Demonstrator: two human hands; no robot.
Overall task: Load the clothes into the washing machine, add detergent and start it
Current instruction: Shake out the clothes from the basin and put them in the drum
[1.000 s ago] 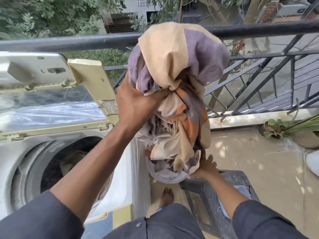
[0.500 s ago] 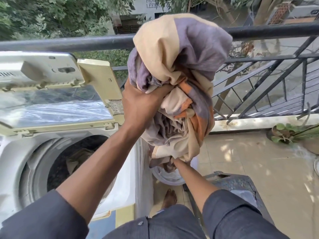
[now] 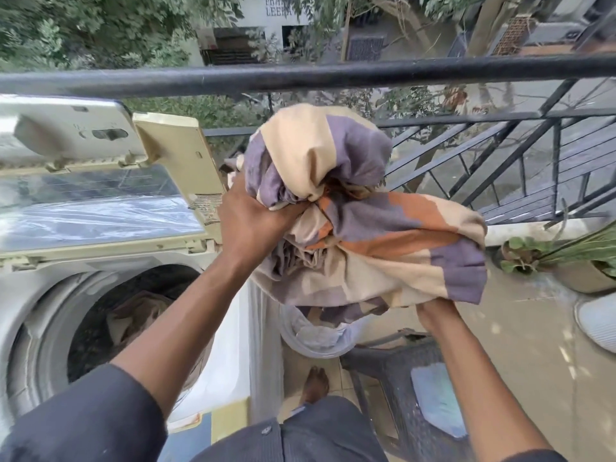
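Cloth fills the middle of the scene: a bunched sheet of beige, purple and orange patches (image 3: 360, 228), held up in the air to the right of the white top-loading washing machine (image 3: 40, 295) and in front of the black metal balcony railing (image 3: 300, 75). Your left hand (image 3: 253, 225) clenches a fold at the bundle's left side, fingers curled tight into the fabric. Your right hand (image 3: 433, 315) grips the lower right edge from below; its fingers are mostly hidden in the cloth. The machine's clear-panelled lid (image 3: 100, 208) stands open at the far side, and a brownish garment (image 3: 140, 315) already lies in the dark drum. Below the bundle, just right of the machine, a pale round tub (image 3: 313, 341) holds more laundry. A dark plastic chair (image 3: 393, 371) stands near your right arm, and a potted plant (image 3: 580, 261) sits on the floor at far right.
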